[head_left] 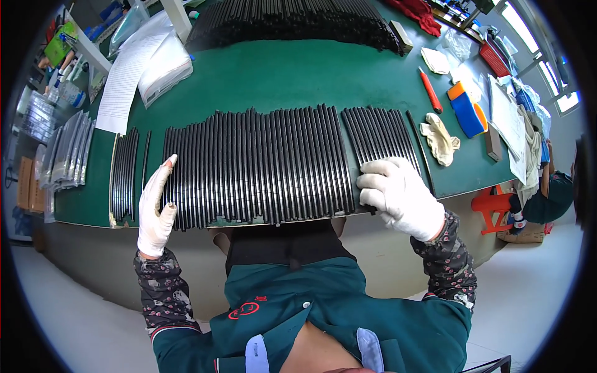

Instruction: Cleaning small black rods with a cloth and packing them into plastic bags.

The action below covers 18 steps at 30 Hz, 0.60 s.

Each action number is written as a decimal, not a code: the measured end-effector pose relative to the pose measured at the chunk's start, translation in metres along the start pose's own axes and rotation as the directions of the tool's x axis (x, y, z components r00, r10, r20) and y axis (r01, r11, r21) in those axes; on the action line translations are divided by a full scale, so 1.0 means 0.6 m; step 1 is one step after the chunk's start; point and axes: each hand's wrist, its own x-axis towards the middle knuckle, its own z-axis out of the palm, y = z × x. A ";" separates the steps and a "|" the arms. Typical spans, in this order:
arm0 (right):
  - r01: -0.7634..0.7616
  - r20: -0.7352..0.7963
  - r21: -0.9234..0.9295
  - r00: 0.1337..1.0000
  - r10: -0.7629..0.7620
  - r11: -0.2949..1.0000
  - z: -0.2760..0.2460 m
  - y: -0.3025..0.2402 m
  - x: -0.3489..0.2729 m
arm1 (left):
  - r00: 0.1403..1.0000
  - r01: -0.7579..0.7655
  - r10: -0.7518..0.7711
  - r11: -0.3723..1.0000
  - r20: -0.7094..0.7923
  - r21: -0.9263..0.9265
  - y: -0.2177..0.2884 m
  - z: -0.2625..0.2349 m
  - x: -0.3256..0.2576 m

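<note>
A wide row of thin black rods [255, 165] lies side by side on the green tabletop, ends toward me. My left hand [155, 208], in a white glove with bare thumb and fingertip, rests along the row's left edge, thumb apart from the fingers. To the right, past a narrow gap, is a smaller group of black rods [380, 133]. Over its near ends my gloved right hand [398, 196] is curled, with dark rod ends showing under the fingers; how many it grips is hidden. A single rod [421, 149] lies beyond that group.
A few rods [124, 174] lie at the far left edge. At the back is a large pile of black rods [292, 22]. To the right are a red-handled tool [430, 92], a blue-and-orange object [467, 112] and a loose glove [439, 140]. Papers [124, 87] and plastic bags [165, 71] sit back left.
</note>
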 end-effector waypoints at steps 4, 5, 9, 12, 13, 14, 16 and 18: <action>0.001 -0.040 -0.002 0.999 -0.001 1.000 0.000 -0.009 0.010 | 1.000 0.004 -0.004 1.000 -0.006 -0.013 0.000 0.001 -0.001; -0.002 -0.023 0.007 1.000 0.002 1.000 -0.003 -0.011 0.013 | 1.000 0.006 -0.006 1.000 -0.007 -0.019 0.001 0.001 -0.001; 0.023 0.019 -0.005 1.000 -0.023 1.000 -0.002 -0.011 0.019 | 1.000 0.002 -0.002 1.000 -0.005 -0.015 -0.002 0.001 -0.001; 0.041 -0.006 -0.013 0.999 -0.041 0.999 0.005 -0.006 0.018 | 1.000 0.005 -0.005 1.000 0.000 -0.008 0.001 0.001 0.001; 0.045 -0.005 -0.013 0.999 -0.045 0.999 0.004 -0.009 0.021 | 1.000 0.004 -0.004 1.000 -0.003 -0.003 0.000 0.000 -0.001; 0.035 -0.017 0.006 0.999 -0.034 0.999 0.003 -0.013 0.025 | 1.000 0.007 -0.007 1.000 -0.006 -0.002 0.001 0.000 -0.002; 0.022 -0.026 0.026 0.999 -0.021 0.999 0.000 -0.018 0.030 | 1.000 0.022 -0.022 1.000 -0.015 -0.005 0.002 0.001 -0.002; 0.017 0.039 0.016 0.999 -0.018 1.000 -0.003 -0.021 0.035 | 1.000 0.021 -0.021 1.000 -0.011 -0.002 0.002 0.001 -0.002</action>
